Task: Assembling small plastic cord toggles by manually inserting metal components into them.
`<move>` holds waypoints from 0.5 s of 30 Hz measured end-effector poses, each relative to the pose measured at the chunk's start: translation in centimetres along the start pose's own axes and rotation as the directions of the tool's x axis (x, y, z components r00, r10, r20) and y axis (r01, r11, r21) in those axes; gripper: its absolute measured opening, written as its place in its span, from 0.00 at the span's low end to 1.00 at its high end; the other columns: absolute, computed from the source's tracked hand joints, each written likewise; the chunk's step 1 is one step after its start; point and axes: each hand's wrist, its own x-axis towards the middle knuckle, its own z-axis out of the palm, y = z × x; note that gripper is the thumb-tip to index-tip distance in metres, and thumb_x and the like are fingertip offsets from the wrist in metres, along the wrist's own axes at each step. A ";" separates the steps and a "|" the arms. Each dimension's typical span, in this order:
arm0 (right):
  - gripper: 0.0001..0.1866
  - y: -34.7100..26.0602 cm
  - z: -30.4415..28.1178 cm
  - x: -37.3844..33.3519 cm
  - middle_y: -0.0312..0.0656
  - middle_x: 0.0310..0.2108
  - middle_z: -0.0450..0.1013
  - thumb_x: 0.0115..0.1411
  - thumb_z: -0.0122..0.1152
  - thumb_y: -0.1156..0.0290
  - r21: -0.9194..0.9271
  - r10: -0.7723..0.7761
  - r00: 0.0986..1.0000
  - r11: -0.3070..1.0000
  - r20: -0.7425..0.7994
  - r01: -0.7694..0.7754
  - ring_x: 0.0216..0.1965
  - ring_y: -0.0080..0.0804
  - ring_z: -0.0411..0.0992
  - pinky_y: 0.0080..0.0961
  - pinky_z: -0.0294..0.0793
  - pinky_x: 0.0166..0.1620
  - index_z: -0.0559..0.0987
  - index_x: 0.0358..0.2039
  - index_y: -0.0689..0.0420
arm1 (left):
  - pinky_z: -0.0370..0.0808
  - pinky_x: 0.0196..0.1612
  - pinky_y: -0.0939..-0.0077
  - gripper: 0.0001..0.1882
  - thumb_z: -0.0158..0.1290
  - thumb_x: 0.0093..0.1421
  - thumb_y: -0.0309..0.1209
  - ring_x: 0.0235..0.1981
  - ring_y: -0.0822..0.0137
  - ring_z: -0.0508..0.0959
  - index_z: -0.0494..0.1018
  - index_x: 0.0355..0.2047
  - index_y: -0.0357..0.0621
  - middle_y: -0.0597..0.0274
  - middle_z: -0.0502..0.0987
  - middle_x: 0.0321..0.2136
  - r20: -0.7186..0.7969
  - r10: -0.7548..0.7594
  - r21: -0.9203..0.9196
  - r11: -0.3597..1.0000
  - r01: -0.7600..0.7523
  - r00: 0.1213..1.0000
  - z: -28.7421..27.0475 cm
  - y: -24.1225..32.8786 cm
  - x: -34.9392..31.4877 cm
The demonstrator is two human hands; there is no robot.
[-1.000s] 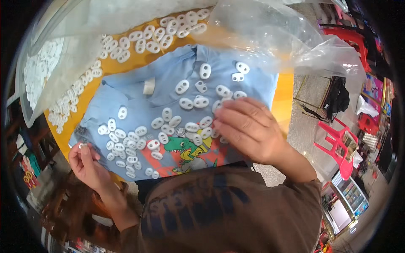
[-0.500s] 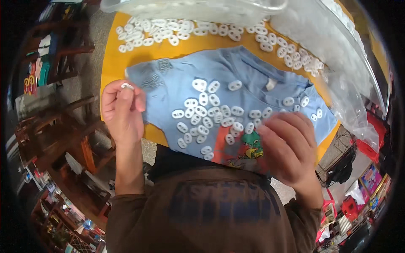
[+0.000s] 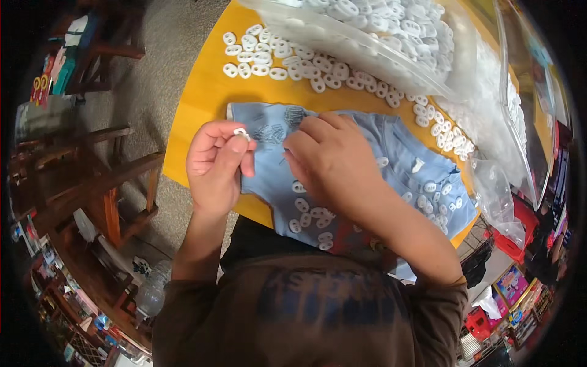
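My left hand (image 3: 214, 165) is closed in a pinch on a small white oval plastic piece with two holes (image 3: 241, 132), held upright above the sleeve of a light-blue T-shirt (image 3: 269, 196). Close beside it, my right hand (image 3: 333, 162) hovers over the shirt with fingers pressed together; what they hold, if anything, cannot be made out. Near its fingertips lie thin grey metal pins (image 3: 269, 133) in small piles on the sleeve. Several loose white oval pieces (image 3: 301, 204) are spread on the shirt, some hidden under my right hand and forearm.
The shirt lies on a yellow tabletop (image 3: 199, 116). More white pieces (image 3: 278, 73) line its far side. A clear plastic tub (image 3: 342, 40) full of them stands behind, with a clear plastic bag (image 3: 498, 205) at the right edge. Wooden furniture (image 3: 110, 211) stands left.
My right hand has swung left across the shirt, from the printed front to beside the metal pins. My left hand keeps its pinch on the white piece. The whole view has shifted.
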 end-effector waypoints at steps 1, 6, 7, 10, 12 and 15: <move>0.06 -0.1 -0.2 0.0 0.39 0.23 0.66 0.41 0.59 0.74 0.001 -0.001 1.000 1.000 0.004 0.001 0.30 0.38 0.66 0.33 0.66 0.34 0.72 0.22 0.55 | 0.65 0.21 0.86 0.07 0.47 0.57 0.21 0.16 0.77 0.67 0.67 0.37 0.36 0.58 0.74 0.26 0.010 -0.007 0.007 1.000 0.007 1.000 0.1 0.0 0.0; 0.06 -0.6 -0.5 -0.2 0.38 0.24 0.65 0.42 0.57 0.73 -0.006 -0.072 0.993 0.997 0.090 0.073 0.31 0.37 0.65 0.33 0.64 0.35 0.71 0.23 0.55 | 0.66 0.22 0.86 0.07 0.47 0.57 0.21 0.16 0.77 0.68 0.67 0.37 0.36 0.58 0.74 0.26 0.028 -0.010 -0.004 1.000 0.010 1.000 0.0 0.0 0.3; 0.06 -0.6 -0.4 -0.2 0.38 0.24 0.65 0.42 0.57 0.73 -0.007 -0.072 0.993 0.997 0.091 0.073 0.31 0.37 0.65 0.33 0.64 0.35 0.71 0.23 0.55 | 0.66 0.22 0.86 0.07 0.47 0.57 0.21 0.16 0.77 0.68 0.67 0.37 0.36 0.58 0.74 0.26 0.029 -0.016 -0.001 1.000 0.016 0.999 0.0 0.0 0.3; 0.05 -0.6 -0.1 0.1 0.38 0.24 0.65 0.43 0.56 0.72 -0.010 -0.066 0.990 0.998 0.121 0.068 0.30 0.37 0.65 0.32 0.64 0.36 0.70 0.22 0.56 | 0.66 0.22 0.86 0.07 0.47 0.57 0.22 0.16 0.77 0.68 0.67 0.37 0.36 0.58 0.74 0.26 0.036 -0.018 0.002 1.000 0.018 0.999 0.0 0.0 0.3; 0.03 -0.7 -0.1 0.4 0.39 0.23 0.67 0.42 0.52 0.72 -0.038 -0.048 0.990 0.998 0.136 0.053 0.31 0.35 0.68 0.30 0.65 0.35 0.71 0.20 0.55 | 0.66 0.22 0.86 0.07 0.47 0.57 0.22 0.16 0.77 0.68 0.67 0.37 0.36 0.58 0.74 0.26 0.045 -0.014 0.001 1.000 0.014 0.999 0.1 0.1 0.3; 0.03 -0.9 -0.4 0.9 0.39 0.23 0.68 0.43 0.52 0.72 -0.054 -0.046 0.979 0.997 0.198 0.058 0.31 0.37 0.69 0.31 0.65 0.36 0.72 0.21 0.55 | 0.66 0.23 0.86 0.07 0.47 0.57 0.21 0.17 0.77 0.68 0.67 0.37 0.36 0.58 0.74 0.27 0.043 -0.018 0.005 1.000 0.018 0.999 0.0 0.1 0.1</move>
